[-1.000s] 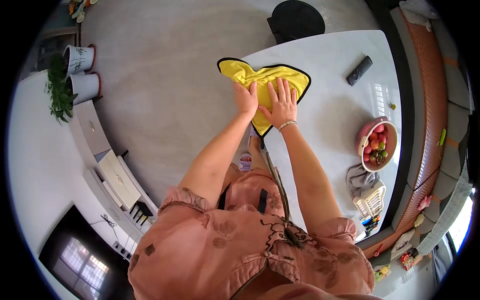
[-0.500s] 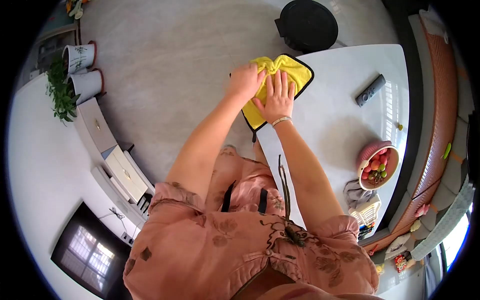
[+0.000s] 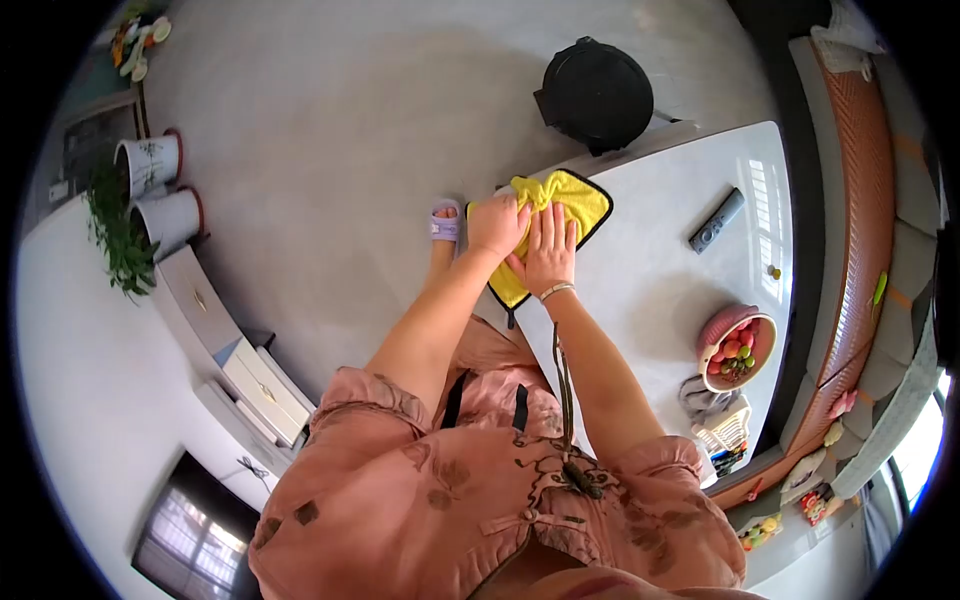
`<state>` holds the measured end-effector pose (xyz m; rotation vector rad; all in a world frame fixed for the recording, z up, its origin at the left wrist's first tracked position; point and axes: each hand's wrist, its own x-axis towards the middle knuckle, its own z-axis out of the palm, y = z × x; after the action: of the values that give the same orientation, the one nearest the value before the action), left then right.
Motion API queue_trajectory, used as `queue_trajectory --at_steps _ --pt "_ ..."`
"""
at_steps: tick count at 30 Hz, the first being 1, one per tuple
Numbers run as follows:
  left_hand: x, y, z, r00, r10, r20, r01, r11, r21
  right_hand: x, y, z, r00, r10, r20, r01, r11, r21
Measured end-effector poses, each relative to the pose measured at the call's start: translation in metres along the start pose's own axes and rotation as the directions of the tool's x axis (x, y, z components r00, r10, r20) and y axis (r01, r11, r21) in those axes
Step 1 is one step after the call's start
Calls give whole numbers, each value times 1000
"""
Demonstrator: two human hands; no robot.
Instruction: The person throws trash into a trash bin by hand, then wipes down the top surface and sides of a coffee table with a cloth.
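Left hand (image 3: 498,226): curled on yellow cloth (image 3: 582,198), grip unclear | right hand (image 3: 548,255): flat, thumb spread | press evenly, cloth smooth against tabletop (image 3: 645,225)

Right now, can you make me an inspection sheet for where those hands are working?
Surface: glossy pale table, bright reflections along one side.
Job's things: yellow cloth with black edging, rumpled, at the table's edge.
Clutter: slim dark remote; pink-and-cream basket holding red and green fruit; crumpled grey cloth.
Hands: left hand on the yellow cloth, grip unclear; right hand on it, fingers extended.
Cables: thin dark cable near black television.
Surroundings: round black object; white plant pots.
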<state>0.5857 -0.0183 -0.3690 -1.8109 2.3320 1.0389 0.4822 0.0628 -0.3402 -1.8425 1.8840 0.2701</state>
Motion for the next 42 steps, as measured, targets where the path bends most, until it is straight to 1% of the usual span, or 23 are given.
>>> queue_trajectory --at_steps 1,2,4,5,7,9,10,12,13,16,18,20,23,24,26,27,29,30,31,34,37,39,42 --pt "0 -2 3 1000 21 4 -21 1000 -1 -3 0 1 1000 1 4 -1 1000 11" --pt "10 -8 9 998 58 1 -58 998 -30 0 0 7 999 22 -38 -21 999 48" --pt "1 -7 10 998 46 -30 -48 996 -76 -6 -1 7 999 41 -35 -39 998 44" --pt "7 -11 10 997 79 -2 -79 993 -86 -1 -5 8 997 80 -25 -79 996 39" --pt "3 -11 8 997 71 42 -66 992 -109 -1 -8 7 994 106 -36 -104 993 49" --pt "5 -14 4 993 98 65 -90 988 -122 0 -15 3 986 164 30 -164 986 9" --pt "7 -14 3 993 102 64 -92 985 -148 3 -17 2 983 183 26 -183 983 2" --pt "12 -15 3 991 114 72 -99 978 -184 4 -22 2 970 241 -30 -237 967 98" --pt "12 -17 4 988 114 102 -94 979 -183 3 -24 2 968 251 -27 -248 964 94" --pt "9 -20 6 984 124 131 -100 980 -174 2 -29 -3 963 270 -5 -269 960 74" --pt "11 -19 5 982 141 129 -118 978 -173 2 -29 -7 956 283 71 -286 957 41" --pt "13 -16 -1 969 98 228 -63 985 -159 1 -30 -9 952 301 58 -304 951 60" --pt "24 -13 -1 946 192 261 -145 971 -191 3 -29 -7 945 326 32 -327 938 114" --pt "26 -7 1 942 201 269 -153 970 -189 0 -22 -6 923 385 -31 -379 918 118" --pt "40 17 8 945 268 186 -229 952 -205 -5 -1 -6 858 488 -158 -464 870 169" --pt "48 29 11 942 278 189 -240 950 -201 -6 12 -6 838 519 -171 -492 853 176" --pt "61 52 18 941 270 207 -237 956 -171 -2 38 -10 824 530 -200 -503 847 171" --pt "68 62 23 937 302 173 -271 945 -182 3 50 -14 817 535 -213 -505 844 181" --pt "75 73 26 932 311 184 -280 944 -177 8 62 -17 811 539 -228 -511 842 171" --pt "103 111 39 941 309 141 -284 944 -169 27 94 -27 791 561 -245 -527 827 194" --pt "129 150 51 937 308 164 -287 948 -140 39 122 -33 774 568 -280 -540 823 178" --pt "148 172 59 935 309 175 -290 949 -127 50 140 -37 745 572 -342 -544 819 184" --pt "174 194 63 895 399 199 -371 914 -165 64 166 -48 728 578 -370 -543 814 204"
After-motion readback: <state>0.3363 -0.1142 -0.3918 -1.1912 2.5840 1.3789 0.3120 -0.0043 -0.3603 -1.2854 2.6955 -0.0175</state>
